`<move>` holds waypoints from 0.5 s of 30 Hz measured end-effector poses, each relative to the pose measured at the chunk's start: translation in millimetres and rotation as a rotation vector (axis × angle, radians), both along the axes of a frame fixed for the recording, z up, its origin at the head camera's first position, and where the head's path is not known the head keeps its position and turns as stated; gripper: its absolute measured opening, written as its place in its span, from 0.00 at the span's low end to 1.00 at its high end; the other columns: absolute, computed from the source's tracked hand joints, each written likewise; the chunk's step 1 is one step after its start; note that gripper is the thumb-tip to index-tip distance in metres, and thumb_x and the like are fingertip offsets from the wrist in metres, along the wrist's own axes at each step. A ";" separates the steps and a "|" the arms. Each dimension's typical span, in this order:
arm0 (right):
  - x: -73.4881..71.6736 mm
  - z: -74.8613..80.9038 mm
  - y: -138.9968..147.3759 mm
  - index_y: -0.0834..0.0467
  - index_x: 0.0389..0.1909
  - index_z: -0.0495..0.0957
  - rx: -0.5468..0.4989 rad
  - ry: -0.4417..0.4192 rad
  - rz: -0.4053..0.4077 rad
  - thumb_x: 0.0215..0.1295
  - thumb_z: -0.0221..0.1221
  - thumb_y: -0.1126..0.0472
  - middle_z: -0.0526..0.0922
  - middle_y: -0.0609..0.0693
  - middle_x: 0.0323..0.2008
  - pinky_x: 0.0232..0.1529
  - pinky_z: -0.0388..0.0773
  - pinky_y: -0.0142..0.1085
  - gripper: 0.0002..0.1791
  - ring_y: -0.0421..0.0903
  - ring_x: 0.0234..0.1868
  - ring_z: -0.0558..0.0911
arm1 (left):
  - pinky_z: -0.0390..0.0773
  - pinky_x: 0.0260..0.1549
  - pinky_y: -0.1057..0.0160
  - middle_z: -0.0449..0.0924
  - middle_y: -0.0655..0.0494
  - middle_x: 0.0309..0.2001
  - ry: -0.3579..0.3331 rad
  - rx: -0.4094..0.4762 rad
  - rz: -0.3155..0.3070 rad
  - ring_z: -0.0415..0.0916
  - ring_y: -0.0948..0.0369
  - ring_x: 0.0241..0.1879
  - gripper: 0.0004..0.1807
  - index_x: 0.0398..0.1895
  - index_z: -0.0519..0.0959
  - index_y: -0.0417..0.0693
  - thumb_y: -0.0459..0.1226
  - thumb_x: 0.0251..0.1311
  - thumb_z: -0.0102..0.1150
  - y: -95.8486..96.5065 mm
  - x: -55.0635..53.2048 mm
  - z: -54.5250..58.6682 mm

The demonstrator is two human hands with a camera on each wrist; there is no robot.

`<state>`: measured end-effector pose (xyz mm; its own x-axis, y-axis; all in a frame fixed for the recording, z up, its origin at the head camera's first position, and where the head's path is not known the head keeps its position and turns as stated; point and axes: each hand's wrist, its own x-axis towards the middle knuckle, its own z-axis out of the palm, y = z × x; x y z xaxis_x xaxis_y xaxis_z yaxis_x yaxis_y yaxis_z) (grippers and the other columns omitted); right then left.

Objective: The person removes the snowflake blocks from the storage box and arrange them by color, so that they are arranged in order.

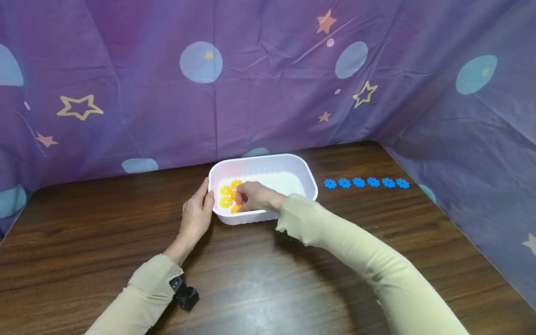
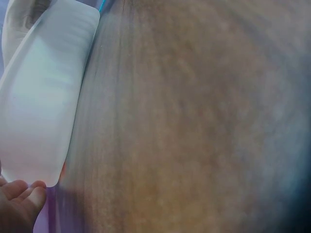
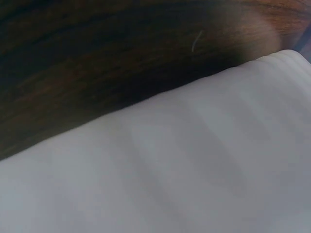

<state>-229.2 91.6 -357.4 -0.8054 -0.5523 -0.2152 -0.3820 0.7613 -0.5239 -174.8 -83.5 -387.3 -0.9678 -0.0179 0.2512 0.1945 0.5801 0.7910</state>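
A white plastic tub (image 1: pixel 268 216) stands on the table, with several yellow and orange notched discs (image 1: pixel 226 202) lying at its left end. My left hand (image 1: pixel 197 214) rests against the tub's left end, fingers extended along the outer wall and thumb near the rim. In the left wrist view, fingertips (image 2: pixel 36 185) touch the tub's end. My right hand (image 1: pixel 255 196) reaches over the near rim into the tub, fingers bent down among the discs. Its fingertips are partly hidden, and I cannot tell whether they pinch a disc. The right wrist view shows mostly white ribbed tub wall (image 3: pixel 170 170).
Several blue notched discs (image 1: pixel 358 182) lie in a straight row on the table, right of the tub. The dark wooden table (image 1: pixel 104 223) meets a purple patterned cloth (image 1: pixel 268 107) at the back and right. A small black device (image 1: pixel 184 293) is strapped at my left wrist.
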 end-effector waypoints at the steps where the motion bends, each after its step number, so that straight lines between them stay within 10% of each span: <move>1: 0.2 0.3 0.6 0.60 0.26 0.75 -0.011 -0.006 -0.011 0.51 0.66 0.67 0.73 0.45 0.24 0.33 0.66 0.24 0.08 0.39 0.30 0.70 | 0.65 0.63 0.51 0.65 0.44 0.65 -0.003 -0.001 0.000 0.66 0.48 0.63 0.26 0.68 0.62 0.38 0.37 0.68 0.43 -0.1 0.1 -0.2; 15: 13.7 31.8 70.6 0.66 0.31 0.72 -0.563 -0.082 -0.350 0.57 0.60 0.73 0.76 0.47 0.20 0.21 0.74 0.27 0.05 0.38 0.17 0.72 | 0.64 0.64 0.52 0.65 0.45 0.66 -0.018 0.001 -0.002 0.65 0.50 0.64 0.26 0.68 0.61 0.39 0.38 0.69 0.42 0.3 -0.7 -1.1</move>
